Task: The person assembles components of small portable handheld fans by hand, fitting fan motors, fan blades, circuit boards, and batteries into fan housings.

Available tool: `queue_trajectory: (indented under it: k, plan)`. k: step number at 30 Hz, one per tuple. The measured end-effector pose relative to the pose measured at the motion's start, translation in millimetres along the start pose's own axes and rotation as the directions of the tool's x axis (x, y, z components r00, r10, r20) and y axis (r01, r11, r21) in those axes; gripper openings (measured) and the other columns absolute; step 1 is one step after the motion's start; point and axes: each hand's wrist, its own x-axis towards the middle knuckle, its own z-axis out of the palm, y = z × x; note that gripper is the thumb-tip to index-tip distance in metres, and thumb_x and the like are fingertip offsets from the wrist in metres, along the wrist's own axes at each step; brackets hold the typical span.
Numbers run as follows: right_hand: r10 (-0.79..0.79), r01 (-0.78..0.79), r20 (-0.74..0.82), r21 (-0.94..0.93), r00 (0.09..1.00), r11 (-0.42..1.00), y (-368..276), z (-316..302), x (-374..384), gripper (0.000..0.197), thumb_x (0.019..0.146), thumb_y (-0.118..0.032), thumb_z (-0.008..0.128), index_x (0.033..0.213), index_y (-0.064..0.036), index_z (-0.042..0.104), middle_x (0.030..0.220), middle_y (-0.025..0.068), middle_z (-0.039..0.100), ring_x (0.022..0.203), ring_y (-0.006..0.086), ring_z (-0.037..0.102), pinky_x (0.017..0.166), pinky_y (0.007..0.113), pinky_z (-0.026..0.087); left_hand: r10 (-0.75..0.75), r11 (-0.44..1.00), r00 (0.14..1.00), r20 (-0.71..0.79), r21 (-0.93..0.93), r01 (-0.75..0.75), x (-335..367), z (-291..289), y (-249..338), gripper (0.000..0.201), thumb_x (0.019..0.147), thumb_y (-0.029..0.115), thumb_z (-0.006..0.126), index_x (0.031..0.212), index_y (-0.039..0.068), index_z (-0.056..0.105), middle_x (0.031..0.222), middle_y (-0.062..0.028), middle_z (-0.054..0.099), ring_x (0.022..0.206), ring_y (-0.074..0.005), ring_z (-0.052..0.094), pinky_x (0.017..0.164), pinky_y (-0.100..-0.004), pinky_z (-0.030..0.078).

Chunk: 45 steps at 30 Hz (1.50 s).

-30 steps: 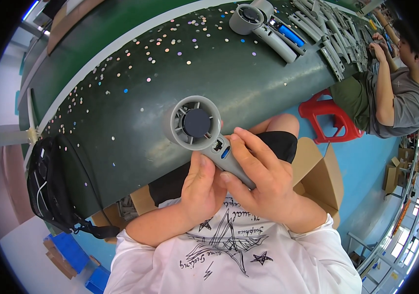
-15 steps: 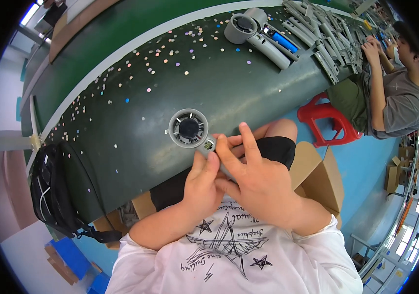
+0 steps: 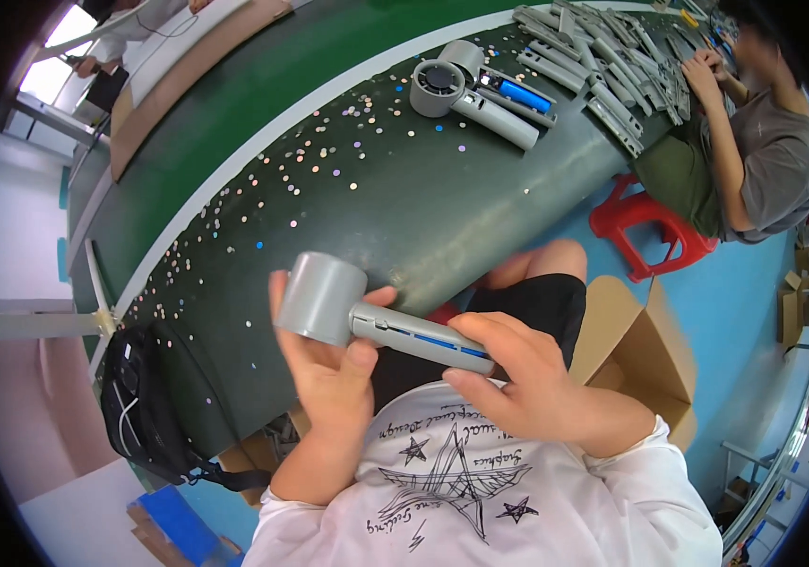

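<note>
A grey handheld fan [image 3: 321,298] lies sideways above my lap, near the table's edge. Its handle has a long seam gap in which a blue strip shows. My left hand [image 3: 334,378] cups the round fan head from below, thumb near the neck. The handle's far end sits between the thumb and fingers of my right hand [image 3: 537,369]. The fan's blades face away and are hidden.
Grey fans [image 3: 494,123], one opened around a blue battery [image 3: 524,94], lie near a heap of grey handle shells [image 3: 603,71]. Small round dots dot the green table [image 3: 404,227]. A black bag [image 3: 145,392], cardboard box [image 3: 612,331], red stool [image 3: 655,236] and seated co-worker [image 3: 768,156] surround it.
The fan has turned from blades up to side on, its handle now pointing right. My left hand has shifted to the head, my right to the handle's end.
</note>
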Motion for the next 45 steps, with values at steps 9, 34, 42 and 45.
queue_trajectory:
  k: [9,34,42,45]
  plan:
    - [-0.09,0.096,0.07,-0.083,0.993,0.992,-0.8,-5.3,-6.5,0.048,0.077,-0.015,0.075,0.114,0.0076,0.055,0.097,0.0187,0.063,0.076,0.0301,0.065,0.062,0.035,0.055,0.217,0.936,0.972,0.096,0.263,-0.235,-3.4,-6.9,0.4,0.112,0.061,0.025,0.093,0.144,0.014,0.018,0.147,-0.0217,0.027,0.11,-0.0318,0.057,0.09,-0.0423,0.055]
    - [0.268,-0.27,0.108,0.011,0.957,0.963,40.3,3.7,193.2,0.039,0.094,-0.037,0.056,0.091,0.0008,0.063,0.074,0.0165,0.064,0.075,0.029,0.066,0.068,0.038,0.05,0.155,0.944,0.987,-0.039,0.3,-0.136,144.1,-7.9,6.9,0.05,0.098,0.021,0.055,0.137,0.003,0.029,0.118,-0.0144,0.048,0.091,-0.0183,0.06,0.067,-0.029,0.054]
    - [0.179,-0.174,-0.007,-0.268,0.984,0.947,138.1,88.7,497.0,0.047,0.092,-0.037,0.055,0.114,0.0047,0.057,0.107,0.0269,0.063,0.101,0.0422,0.06,0.088,0.046,0.047,0.079,0.754,0.988,0.13,0.641,-0.145,184.4,-36.5,-26.8,0.028,0.099,0.02,0.049,0.083,-0.001,0.059,0.078,-0.0142,0.06,0.068,-0.0287,0.06,0.064,-0.0378,0.047]
    - [0.21,-0.243,0.2,0.158,0.957,0.957,167.4,95.4,558.7,0.044,0.091,-0.029,0.054,0.121,0.0035,0.054,0.108,0.0268,0.062,0.103,0.0386,0.062,0.087,0.043,0.052,0.048,0.785,0.995,0.085,0.613,-0.09,183.6,-40.9,-23.7,0.026,0.099,0.02,0.048,0.083,0.0,0.057,0.08,-0.0151,0.058,0.074,-0.0337,0.058,0.064,-0.0401,0.046]
